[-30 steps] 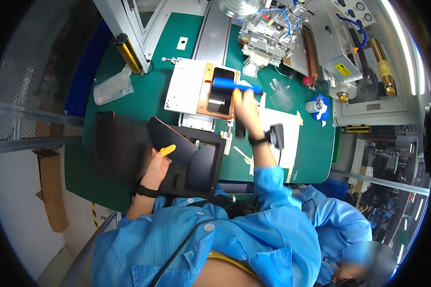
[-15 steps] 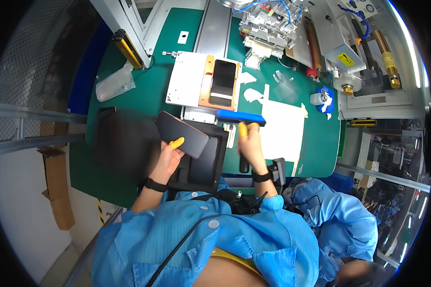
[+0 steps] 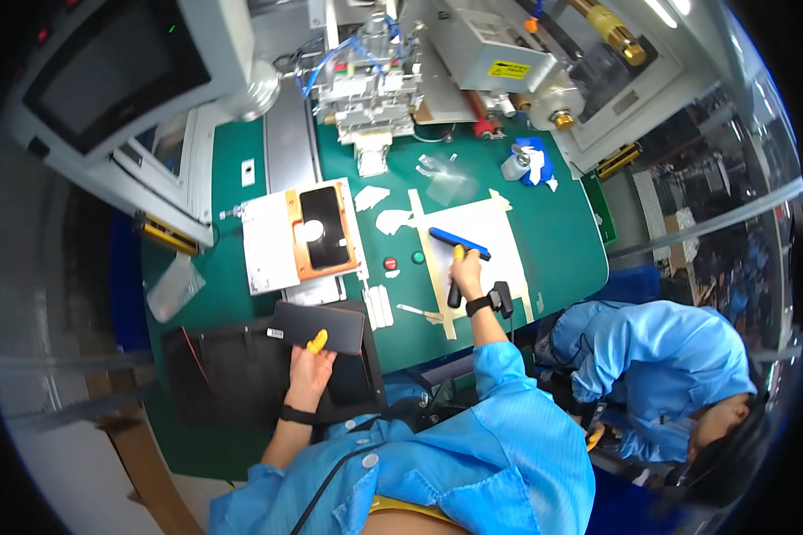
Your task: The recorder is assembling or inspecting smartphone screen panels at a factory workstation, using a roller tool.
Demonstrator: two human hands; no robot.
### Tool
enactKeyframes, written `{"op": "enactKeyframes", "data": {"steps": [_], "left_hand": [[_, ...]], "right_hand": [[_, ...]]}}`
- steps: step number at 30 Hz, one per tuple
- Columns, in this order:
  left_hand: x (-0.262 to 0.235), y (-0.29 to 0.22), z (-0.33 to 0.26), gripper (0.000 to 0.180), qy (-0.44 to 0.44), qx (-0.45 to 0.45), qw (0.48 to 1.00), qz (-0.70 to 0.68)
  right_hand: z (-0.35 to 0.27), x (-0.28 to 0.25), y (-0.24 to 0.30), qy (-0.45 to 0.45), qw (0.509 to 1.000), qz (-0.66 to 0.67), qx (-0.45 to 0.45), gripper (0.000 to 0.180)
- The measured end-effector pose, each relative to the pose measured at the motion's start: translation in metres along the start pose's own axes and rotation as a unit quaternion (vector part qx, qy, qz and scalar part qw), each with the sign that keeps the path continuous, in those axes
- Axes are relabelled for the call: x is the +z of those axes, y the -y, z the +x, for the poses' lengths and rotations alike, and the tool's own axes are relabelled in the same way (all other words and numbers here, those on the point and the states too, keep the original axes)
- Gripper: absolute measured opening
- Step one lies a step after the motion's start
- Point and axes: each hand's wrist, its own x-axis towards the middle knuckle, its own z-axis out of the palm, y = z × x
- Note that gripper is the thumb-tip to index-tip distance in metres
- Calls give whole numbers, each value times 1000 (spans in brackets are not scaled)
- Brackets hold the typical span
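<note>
My left hand (image 3: 309,374) grips a dark phone-like slab (image 3: 330,326) by its near edge, thumb on top; a small white label shows at its left end. It is held above a black foam tray (image 3: 232,370), where another dark slab (image 3: 348,385) lies partly hidden. My right hand (image 3: 467,275) is closed round the black handle of a blue roller (image 3: 459,242). The roller is over a white sheet (image 3: 500,227) taped to the green table; whether it touches cannot be told. Both hands wear yellow finger covers. A black phone (image 3: 324,227) sits in an orange fixture (image 3: 300,254) on a white plate.
Behind the fixture stands a metal machine assembly (image 3: 370,89), with a screen (image 3: 116,67) at far left. Red and green buttons (image 3: 404,260) and a thin blade-like tool (image 3: 419,312) lie near the sheet. A bottle (image 3: 515,164) is at far right. A co-worker (image 3: 660,357) bends at right.
The view has shifted and turned. My right hand has carried the roller from beside the fixture to over the white sheet. The slab in my left hand has turned closer to level.
</note>
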Motion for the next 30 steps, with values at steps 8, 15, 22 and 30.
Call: {"op": "enactKeyframes", "data": {"steps": [8,15,22,30], "left_hand": [[3,5,2,36,9,9,999,43],[-2,5,0,40,20,2,999,33],[4,10,-6,35,65,11,995,76],[10,9,-14,28,13,-10,991,135]], "right_hand": [[-14,-15,-23,-105,991,-24,80,35],[-49,-13,-13,-167,967,-175,74,46],[-129,-8,-14,-49,809,-405,-424,31],[-151,18,-25,98,921,-219,-308,14]]}}
